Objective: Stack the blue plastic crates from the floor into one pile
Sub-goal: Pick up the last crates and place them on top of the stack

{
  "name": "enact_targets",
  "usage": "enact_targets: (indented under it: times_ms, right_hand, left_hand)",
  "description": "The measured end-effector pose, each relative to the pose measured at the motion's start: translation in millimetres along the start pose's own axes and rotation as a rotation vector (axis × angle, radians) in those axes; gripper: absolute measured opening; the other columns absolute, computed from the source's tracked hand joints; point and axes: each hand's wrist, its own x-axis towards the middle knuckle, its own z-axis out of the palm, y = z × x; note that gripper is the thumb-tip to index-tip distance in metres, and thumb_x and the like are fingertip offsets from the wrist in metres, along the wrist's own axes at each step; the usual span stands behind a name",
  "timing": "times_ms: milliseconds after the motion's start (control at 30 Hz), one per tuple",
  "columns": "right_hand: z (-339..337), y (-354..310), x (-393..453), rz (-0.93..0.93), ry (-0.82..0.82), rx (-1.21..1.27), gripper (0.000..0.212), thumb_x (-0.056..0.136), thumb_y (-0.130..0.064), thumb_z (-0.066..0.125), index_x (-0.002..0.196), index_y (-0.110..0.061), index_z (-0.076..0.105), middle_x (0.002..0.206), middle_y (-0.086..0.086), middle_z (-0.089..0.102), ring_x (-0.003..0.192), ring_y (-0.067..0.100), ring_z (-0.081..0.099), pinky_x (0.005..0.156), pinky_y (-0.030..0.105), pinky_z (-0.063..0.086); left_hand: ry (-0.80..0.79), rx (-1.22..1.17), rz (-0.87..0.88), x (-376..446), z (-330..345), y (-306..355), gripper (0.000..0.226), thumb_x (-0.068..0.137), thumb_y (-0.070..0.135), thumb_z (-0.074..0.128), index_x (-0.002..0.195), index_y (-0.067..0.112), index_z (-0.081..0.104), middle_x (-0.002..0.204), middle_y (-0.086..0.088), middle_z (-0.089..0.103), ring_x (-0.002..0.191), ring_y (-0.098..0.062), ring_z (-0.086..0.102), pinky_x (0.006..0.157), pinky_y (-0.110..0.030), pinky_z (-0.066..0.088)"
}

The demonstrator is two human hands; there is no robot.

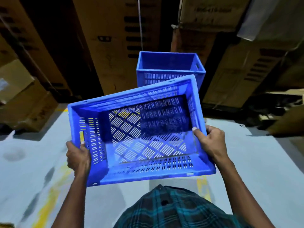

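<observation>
— How many blue crates can you count?

— Two. One slotted crate [141, 129] is up in the air, open side toward the camera and tilted, its left end lower in the view. The second crate [171, 69] stands upright beyond it, near the cardboard boxes; whether it rests on the floor or on another crate I cannot tell, since the held one hides its base.

— And the hands?

— Two, both bare. The left hand [78, 156] clamps the crate's left short wall, thumb inside, fingers curled round the outside. The right hand [209, 140] grips the right rim, thumb pressed on the inner edge, fingers wrapped under the lip.

— What surrounds them?

— A pale grey floor [263, 162] with yellow painted lines [49, 199], tall brown cardboard boxes [113, 38] stacked along the back, and a plaid shirt [172, 209] at the bottom edge.
</observation>
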Motion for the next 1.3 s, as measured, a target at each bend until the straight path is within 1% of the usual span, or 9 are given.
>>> enact_targets:
  times_ms: [100,200,367,600,733,867,1000,1167,1300]
  right_hand:
    - [-8.8,28.9,32.1,0.024,-0.009,-0.129,0.044,0.086,-0.044,0.065,0.054,-0.016,0.054,0.044,0.004,0.046,0.048,0.027,0.049,0.051,0.037,0.037]
    - [-13.4,59.0,67.7,0.059,-0.017,-0.279,0.049,0.089,-0.049,0.057,0.071,-0.005,0.066,0.065,0.021,0.065,0.067,0.039,0.063,0.06,0.04,0.045]
    - [-22.1,95.3,124.4,0.147,0.012,-0.394,0.045,0.094,-0.046,0.052,0.09,-0.004,0.068,0.089,0.028,0.069,0.087,0.044,0.066,0.071,0.042,0.051]
    - [-53.0,105.9,200.8,0.079,0.086,-0.369,0.045,0.095,-0.046,0.051,0.095,-0.004,0.068,0.088,0.027,0.069,0.087,0.045,0.066,0.071,0.043,0.051]
    - [-66.2,100.2,246.4,0.026,0.162,-0.34,0.048,0.094,-0.047,0.053,0.089,-0.002,0.068,0.085,0.03,0.068,0.083,0.046,0.066,0.07,0.043,0.051]
    - [-72.9,90.2,288.5,0.037,0.149,-0.291,0.046,0.093,-0.048,0.056,0.083,-0.005,0.067,0.081,0.025,0.069,0.081,0.044,0.066,0.064,0.037,0.045]
    - [-72.4,69.6,341.9,0.078,0.091,-0.245,0.044,0.09,-0.047,0.059,0.067,-0.01,0.062,0.061,0.013,0.056,0.076,0.041,0.065,0.06,0.032,0.035]
    - [-58.5,40.0,405.6,0.093,0.099,-0.266,0.053,0.09,-0.046,0.061,0.055,-0.009,0.049,0.066,0.021,0.06,0.077,0.043,0.064,0.062,0.038,0.042]
    - [-42.5,21.3,448.6,0.132,0.114,-0.277,0.051,0.089,-0.047,0.061,0.064,-0.002,0.061,0.068,0.021,0.061,0.079,0.043,0.065,0.064,0.039,0.045]
  left_hand:
    - [0.007,0.015,0.034,-10.6,21.3,27.8,0.023,0.095,0.024,0.053,0.11,0.008,0.045,0.106,-0.035,0.061,0.097,-0.053,0.06,0.083,-0.055,0.045]
    - [0.021,-0.02,0.031,-22.4,44.9,60.7,0.025,0.094,0.025,0.054,0.111,0.007,0.048,0.107,-0.033,0.062,0.097,-0.053,0.059,0.084,-0.054,0.045]
    - [0.058,-0.117,0.022,-40.9,77.3,126.6,0.032,0.095,0.033,0.055,0.114,0.007,0.051,0.112,-0.031,0.062,0.103,-0.052,0.058,0.089,-0.054,0.044]
    - [0.162,-0.215,-0.003,-60.9,107.7,199.2,0.035,0.094,0.04,0.054,0.114,0.011,0.055,0.113,-0.028,0.063,0.105,-0.05,0.057,0.092,-0.052,0.043]
    - [0.207,-0.272,0.013,-58.8,120.9,241.2,0.033,0.094,0.04,0.055,0.111,0.012,0.056,0.11,-0.025,0.065,0.104,-0.048,0.058,0.09,-0.05,0.043]
    - [0.249,-0.253,0.028,-37.8,127.0,281.1,0.034,0.092,0.04,0.057,0.111,0.012,0.057,0.111,-0.028,0.065,0.105,-0.049,0.058,0.09,-0.051,0.043]
    - [0.29,-0.236,0.049,-1.0,132.8,332.5,0.034,0.089,0.039,0.06,0.11,0.013,0.061,0.108,-0.028,0.067,0.103,-0.05,0.061,0.09,-0.05,0.045]
    - [0.239,-0.195,0.112,54.5,146.4,399.6,0.036,0.089,0.037,0.064,0.112,0.01,0.065,0.114,-0.03,0.066,0.107,-0.05,0.062,0.092,-0.05,0.047]
    - [0.165,-0.176,0.162,104.2,164.2,448.0,0.04,0.089,0.035,0.065,0.118,0.008,0.064,0.12,-0.03,0.063,0.112,-0.05,0.06,0.094,-0.052,0.046]
